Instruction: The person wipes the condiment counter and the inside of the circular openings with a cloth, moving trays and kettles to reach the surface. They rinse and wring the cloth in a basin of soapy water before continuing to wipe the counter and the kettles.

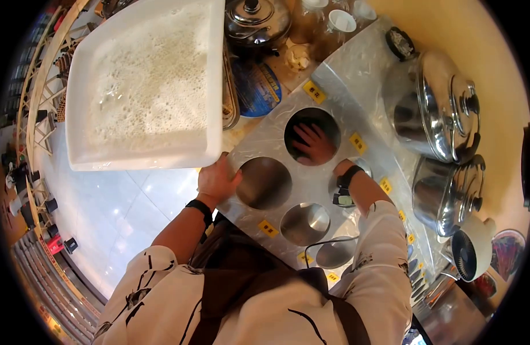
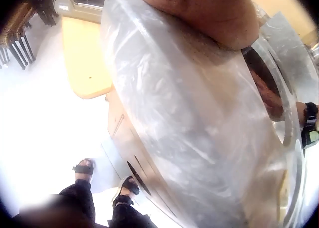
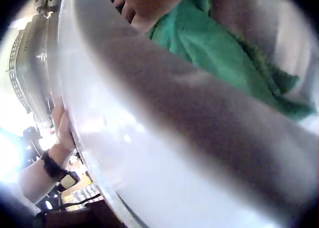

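My right hand is down in a round opening of the steel counter, its fingers spread. A strip of the rim crosses between hand and wrist in the head view. Under the palm, in the right wrist view, lies a green cloth, partly hidden by the hand. My left hand rests on the counter's edge beside another round opening. In the left wrist view only the heel and side of the left hand show, over the counter's edge.
A white tub of foamy liquid stands at the upper left. Lidded steel pots line the right side. Yellow labels mark the counter near several round openings. A black cable crosses the counter by my right forearm.
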Available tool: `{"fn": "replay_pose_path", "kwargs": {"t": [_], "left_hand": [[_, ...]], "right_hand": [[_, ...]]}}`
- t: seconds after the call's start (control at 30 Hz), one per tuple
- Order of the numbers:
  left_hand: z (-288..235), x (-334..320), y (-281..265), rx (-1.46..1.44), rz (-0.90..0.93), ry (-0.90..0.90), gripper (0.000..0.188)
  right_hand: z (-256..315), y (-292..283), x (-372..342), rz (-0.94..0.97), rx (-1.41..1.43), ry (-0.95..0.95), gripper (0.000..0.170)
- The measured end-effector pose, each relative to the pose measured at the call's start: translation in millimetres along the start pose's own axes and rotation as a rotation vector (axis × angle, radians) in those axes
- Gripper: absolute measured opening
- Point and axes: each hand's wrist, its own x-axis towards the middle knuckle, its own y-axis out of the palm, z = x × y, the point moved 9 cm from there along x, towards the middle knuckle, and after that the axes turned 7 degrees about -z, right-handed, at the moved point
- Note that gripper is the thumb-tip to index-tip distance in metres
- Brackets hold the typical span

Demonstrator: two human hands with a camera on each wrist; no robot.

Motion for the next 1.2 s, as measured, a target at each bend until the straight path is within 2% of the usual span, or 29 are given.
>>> {"fn": "replay_pose_path", "kwargs": {"t": [0.07,0.1,0.17,0.2,0.23,0.27,0.3,0.33,0.37,0.47,0.63,0.83,0.97,1.03,1.2], "left_hand": [[2.1,-1.3,6.1,0.019,0.068,-0.080,0.059],[-1.3,-2.0,6.8,0.022,0.055,-0.103,0.059],[-3.2,-10.2,21.1,-0.009,0.338,-0.132,0.066],[14.4,-21.9,50.1,-0.154,0.413,-0.177,0.060],[17.7,-27.3,52.2,-0.300,0.442,-0.242,0.055],[16.9,-26.9,39.9,-0.378,0.271,-0.269,0.037],[0.1,-15.4,-7.1,-0.238,0.321,-0.337,0.039],[-3.0,-13.9,-13.8,-0.213,-0.012,-0.078,0.046],[10.0,-17.8,4.1,-0.213,-0.083,-0.031,0.044],[3.2,-23.0,-11.3,-0.114,-0.035,-0.090,0.047],[4.0,-24.4,-17.6,-0.144,-0.092,-0.039,0.048],[10.0,-24.1,-6.2,-0.154,-0.161,0.017,0.052],[14.1,-22.5,4.0,-0.177,-0.183,0.015,0.055],[16.5,-21.3,7.1,-0.191,-0.154,-0.041,0.056],[14.2,-23.7,1.2,-0.201,-0.183,-0.016,0.055]], "right_hand": [[-11.1,-1.1,5.4,0.020,0.078,0.043,0.047],[-21.3,2.1,0.8,0.013,0.070,0.165,0.048],[-33.4,13.8,-5.6,-0.023,0.043,0.342,0.048],[-35.3,4.6,3.6,0.035,0.078,0.355,0.050],[-38.8,10.4,0.5,0.072,0.056,0.356,0.045],[-44.6,10.4,-1.0,0.070,0.060,0.336,0.045],[-46.5,12.8,11.8,0.054,0.049,0.314,0.045],[-41.7,10.7,28.2,0.036,0.039,0.296,0.045],[-38.3,15.2,40.3,0.029,0.015,0.278,0.045],[-25.7,10.9,59.1,0.033,-0.016,0.268,0.045],[-14.9,12.4,63.8,0.072,-0.046,0.240,0.044],[-2.2,13.8,66.7,0.114,-0.084,0.241,0.044],[7.3,12.9,64.3,0.145,-0.115,0.256,0.044],[11.2,11.9,62.8,0.156,-0.120,0.267,0.043],[21.6,16.6,52.2,0.194,-0.130,0.312,0.043]]}}
